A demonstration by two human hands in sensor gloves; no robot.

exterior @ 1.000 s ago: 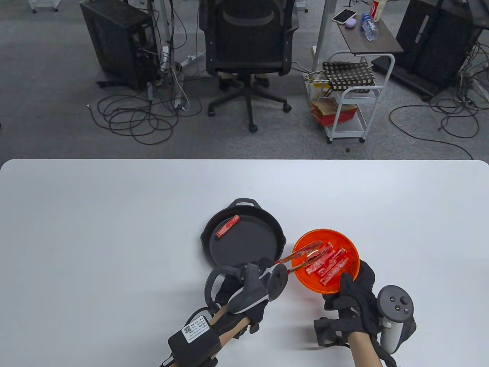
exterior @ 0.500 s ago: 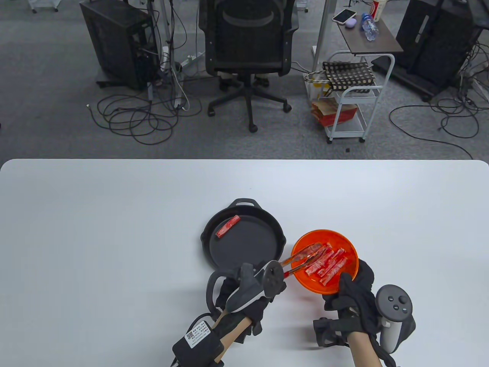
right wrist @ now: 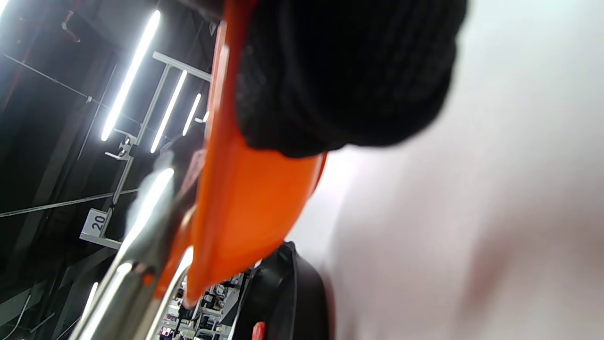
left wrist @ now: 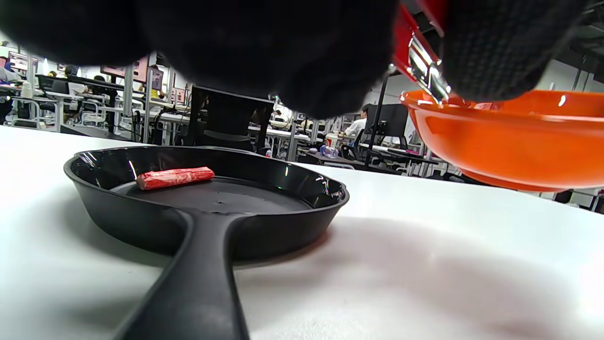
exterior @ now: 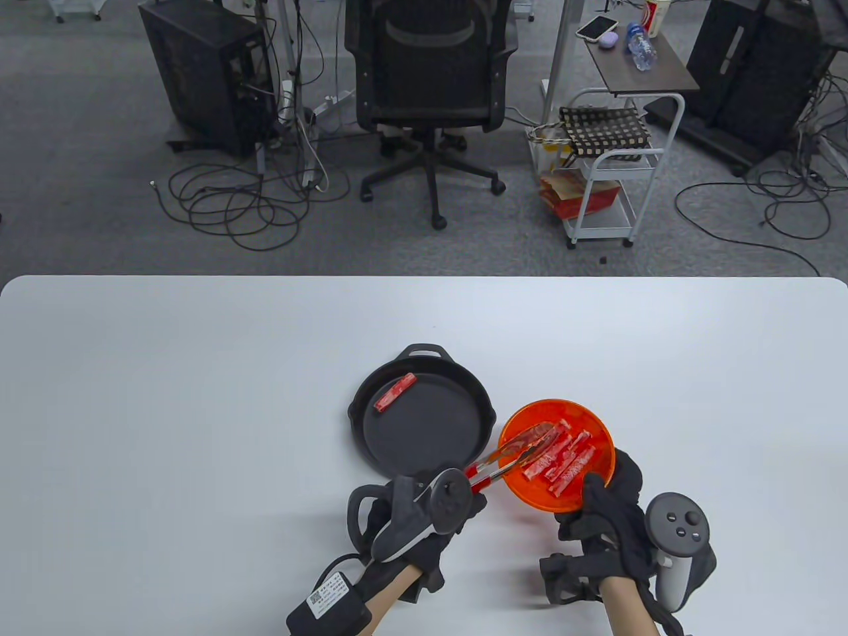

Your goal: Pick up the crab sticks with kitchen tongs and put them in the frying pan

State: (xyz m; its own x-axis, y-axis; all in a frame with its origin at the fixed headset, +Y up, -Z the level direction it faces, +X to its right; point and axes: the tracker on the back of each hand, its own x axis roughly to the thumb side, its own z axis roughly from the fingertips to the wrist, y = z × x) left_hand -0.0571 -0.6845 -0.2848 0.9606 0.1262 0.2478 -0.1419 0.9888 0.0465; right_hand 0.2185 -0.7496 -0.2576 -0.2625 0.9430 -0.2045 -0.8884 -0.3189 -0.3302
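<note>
On the left forearm a black box (exterior: 328, 604) carries a white label with a QR code; its print is too small to read. Among the ceiling lights in the right wrist view hangs a small white sign (right wrist: 96, 222) reading "20". The writing on the blue-labelled bottle (exterior: 640, 42) on the far side table cannot be made out.

Much is hidden. The left hand (exterior: 424, 530) lies largely under its grey tracker, but its gloved fingers close round the red-handled metal kitchen tongs (exterior: 510, 456), whose tips reach into the round orange plastic bowl (exterior: 523, 490) among the red-and-white crab sticks (exterior: 563, 457); whether the tips clamp a stick cannot be told. The right hand (exterior: 609, 510) grips the bowl's near rim, thumb over the edge, and the left wrist view shows the bowl raised off the white table (exterior: 199, 397). The right wrist view is blurred and filled mostly by glove and bowl. The round black frying pan (exterior: 424, 444) sits just left of the bowl, its handle covered by the left hand in the table view, with one crab stick (exterior: 395, 392) lying near its far-left rim.

Compared with a second ago, both hands and the bowl have drawn slightly nearer the person and leftward, and more of the tongs' red handle shows; the pan and its stick are unmoved.
</note>
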